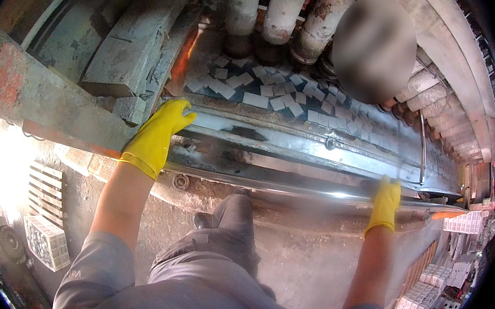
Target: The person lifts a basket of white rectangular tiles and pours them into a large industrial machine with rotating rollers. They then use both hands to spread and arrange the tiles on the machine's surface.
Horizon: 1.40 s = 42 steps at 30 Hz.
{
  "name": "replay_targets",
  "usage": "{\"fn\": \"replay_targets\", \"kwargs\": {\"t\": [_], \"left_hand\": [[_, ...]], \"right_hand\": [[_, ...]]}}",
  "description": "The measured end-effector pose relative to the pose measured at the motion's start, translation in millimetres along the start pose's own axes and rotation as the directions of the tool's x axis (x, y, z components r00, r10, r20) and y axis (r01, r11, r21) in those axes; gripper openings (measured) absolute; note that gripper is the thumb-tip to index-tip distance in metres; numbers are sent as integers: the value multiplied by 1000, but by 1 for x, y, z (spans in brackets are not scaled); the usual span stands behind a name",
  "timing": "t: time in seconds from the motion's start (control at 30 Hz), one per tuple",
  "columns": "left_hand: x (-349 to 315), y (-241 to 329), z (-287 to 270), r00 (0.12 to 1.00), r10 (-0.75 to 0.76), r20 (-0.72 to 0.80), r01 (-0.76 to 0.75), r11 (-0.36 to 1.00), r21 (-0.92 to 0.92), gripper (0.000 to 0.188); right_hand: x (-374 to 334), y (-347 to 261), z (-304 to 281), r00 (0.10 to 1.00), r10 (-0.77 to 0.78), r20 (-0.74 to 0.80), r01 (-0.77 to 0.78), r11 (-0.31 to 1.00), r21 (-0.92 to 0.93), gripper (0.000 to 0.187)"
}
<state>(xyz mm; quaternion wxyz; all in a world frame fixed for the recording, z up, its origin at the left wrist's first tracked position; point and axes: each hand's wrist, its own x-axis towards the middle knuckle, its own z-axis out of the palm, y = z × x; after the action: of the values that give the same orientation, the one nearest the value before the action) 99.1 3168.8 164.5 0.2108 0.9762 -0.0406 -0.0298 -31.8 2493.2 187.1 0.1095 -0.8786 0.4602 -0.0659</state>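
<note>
Both my hands wear yellow rubber gloves. At the left end of the long machine bed, my left hand (158, 135) rests against the edge of the metal frame (103, 124), thumb apart from the fingers and nothing visibly held. Farther right, my right hand (385, 203) is closed over the shiny metal rail (291, 189) along the machine's near side; its fingertips are partly blurred. Beyond the rail lies a pale wet ledge (284, 141). Past this ledge, many small whitish flat tiles (256, 100) lie scattered at odd angles on the dark wet bed (228, 101).
Thick grey cylinders (283, 16) stand over the bed at the back. A large block (133, 44) sits at the left. A thin rod (422, 147) rises at the right. Stacked white crates (424, 292) and a slatted pallet (47, 193) flank me. A blurred patch covers the upper right.
</note>
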Motion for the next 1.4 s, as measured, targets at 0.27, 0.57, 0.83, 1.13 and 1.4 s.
{"fn": "replay_targets", "kwargs": {"t": [0.27, 0.57, 0.83, 1.13, 1.4], "left_hand": [[-16, 6, 4, 1000, 11, 3, -11, 1000, -8, 41], [-25, 1, 18, 999, 39, -7, -39, 999, 14, 40], [-29, 11, 14, 1000, 14, 4, -14, 1000, 21, 41], [-9, -7, 10, 999, 34, 0, -34, 999, -16, 42], [32, 1, -10, 998, -5, 56, 6, 1000, -6, 46]], "right_hand": [[-20, -1, -14, 999, 11, 36, -10, 999, -35, 61], [-11, 23, -5, 1000, -12, 18, 14, 997, -81, 61], [-11, 28, -6, 999, -12, 32, 13, 999, -49, 62], [0, 7, 1, 1000, -11, 24, 13, 998, -63, 61], [21, -31, 4, 999, 6, 35, -5, 1000, -24, 61]]}}
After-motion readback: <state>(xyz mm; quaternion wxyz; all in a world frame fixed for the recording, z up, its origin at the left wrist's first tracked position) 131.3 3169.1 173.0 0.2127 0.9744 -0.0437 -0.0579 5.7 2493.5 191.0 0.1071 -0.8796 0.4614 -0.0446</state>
